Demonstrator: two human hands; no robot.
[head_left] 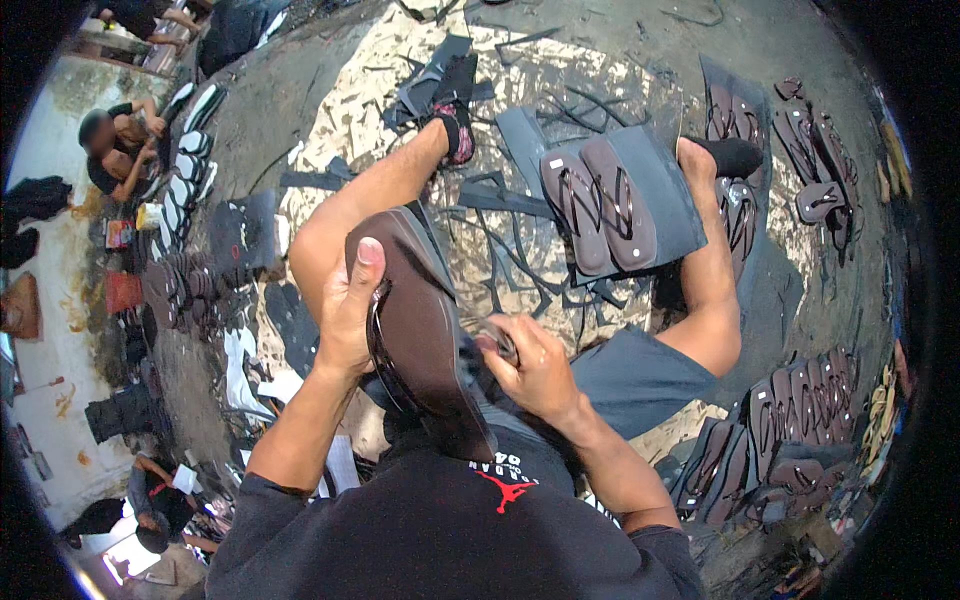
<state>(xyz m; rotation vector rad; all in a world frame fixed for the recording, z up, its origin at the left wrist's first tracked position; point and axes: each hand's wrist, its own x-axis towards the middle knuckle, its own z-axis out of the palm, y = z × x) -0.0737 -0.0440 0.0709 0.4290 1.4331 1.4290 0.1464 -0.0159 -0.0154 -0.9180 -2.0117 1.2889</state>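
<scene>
Upright before my chest stands a large brown flip-flop (415, 320) with glossy dark straps. Black rubber sheet (432, 235) shows along its right edge near the top. My left hand (350, 310) grips the flip-flop's left side, thumb pressed on the footbed. Close to the opposite edge, my right hand (535, 365) is closed around a short, blurred object (497, 345); its kind cannot be made out. Beyond my hands, a pair of brown flip-flops (597, 235) lies on a dark rubber sheet (665, 200) between my legs.
Black rubber offcuts (510, 255) litter a pale floor sheet (350, 110). Finished-looking flip-flops (805, 405) stand in rows at the right, with more (820, 170) farther off. Stacked brown soles (180, 290) lie at left. Another person (125, 150) sits at far left; one more (155, 510) is below.
</scene>
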